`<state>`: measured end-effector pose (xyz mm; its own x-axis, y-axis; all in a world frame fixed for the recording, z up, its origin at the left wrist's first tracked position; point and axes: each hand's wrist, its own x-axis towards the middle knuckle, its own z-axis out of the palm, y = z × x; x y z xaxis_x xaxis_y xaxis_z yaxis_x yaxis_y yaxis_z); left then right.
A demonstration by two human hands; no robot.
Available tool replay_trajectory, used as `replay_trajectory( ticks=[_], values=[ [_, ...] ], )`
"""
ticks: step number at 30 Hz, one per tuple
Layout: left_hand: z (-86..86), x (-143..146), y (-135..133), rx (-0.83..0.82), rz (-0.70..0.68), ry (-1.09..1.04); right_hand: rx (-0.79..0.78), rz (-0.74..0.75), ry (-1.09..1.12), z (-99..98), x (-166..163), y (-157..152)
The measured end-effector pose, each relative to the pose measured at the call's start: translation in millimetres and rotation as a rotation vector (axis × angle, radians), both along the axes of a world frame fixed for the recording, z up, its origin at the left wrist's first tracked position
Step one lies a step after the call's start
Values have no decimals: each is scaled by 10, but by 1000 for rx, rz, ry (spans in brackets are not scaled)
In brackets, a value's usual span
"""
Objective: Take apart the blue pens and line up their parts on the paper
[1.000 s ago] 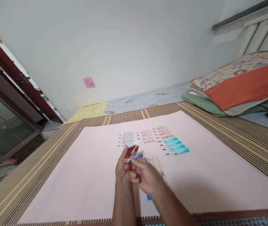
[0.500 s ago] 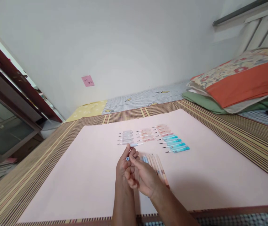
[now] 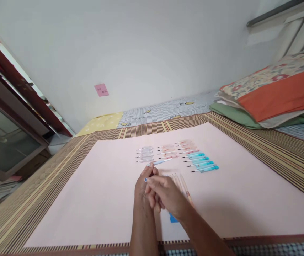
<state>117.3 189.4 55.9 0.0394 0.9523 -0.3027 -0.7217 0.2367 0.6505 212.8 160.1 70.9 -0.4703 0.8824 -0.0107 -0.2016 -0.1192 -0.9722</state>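
**Pale Blue Pen in Hand Over a Crowded Pink Sheet**

A white wall (image 3: 168, 53) backs the scene above a striped mat (image 3: 261, 144), on which a pale pink sheet (image 3: 88, 195) is spread. Folded bedding (image 3: 287, 99), orange, floral and green, is piled beyond the sheet's far right corner. Over the sheet, between its middle and near edge, the right hand (image 3: 165, 193) crosses in front of the left hand (image 3: 144, 181) (whether the two touch, one cannot tell). A pink note (image 3: 101, 90) hangs on the wall. Toward the sheet's far edge lie grey pens (image 3: 144, 157), peach-toned pens (image 3: 168, 155) and, closest to its right edge, teal pens (image 3: 207, 168), dark tips to the left. Longer peach pens (image 3: 184, 185) lie partly hidden behind the right hand. The left fingertips grip a pale blue pen (image 3: 159, 162), raised above the sheet, white end to the right. Smallest of all, a blue piece (image 3: 145, 180) is pinched between the right thumb and forefinger, its round end showing.
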Motion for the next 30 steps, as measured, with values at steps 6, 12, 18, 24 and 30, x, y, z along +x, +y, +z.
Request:
replay_trajectory(
  ticks=[6, 12, 18, 24, 30],
  values=[
    [-67, -24, 153, 97, 8, -95, 901, -666, -599, 265, 501, 273],
    [-81, -31, 175, 97, 8, -86, 923, -253, -1106, 228, 534, 622],
    [-124, -57, 200, 121, 9, -68, 757, -123, -1019, 269, 622, 570],
    [-95, -48, 188, 83, 35, -95, 619, -124, -1014, 226, 1034, 566],
    [-84, -11, 206, 7, 46, -160, 651, -308, -861, 176, 965, 603]
  ],
)
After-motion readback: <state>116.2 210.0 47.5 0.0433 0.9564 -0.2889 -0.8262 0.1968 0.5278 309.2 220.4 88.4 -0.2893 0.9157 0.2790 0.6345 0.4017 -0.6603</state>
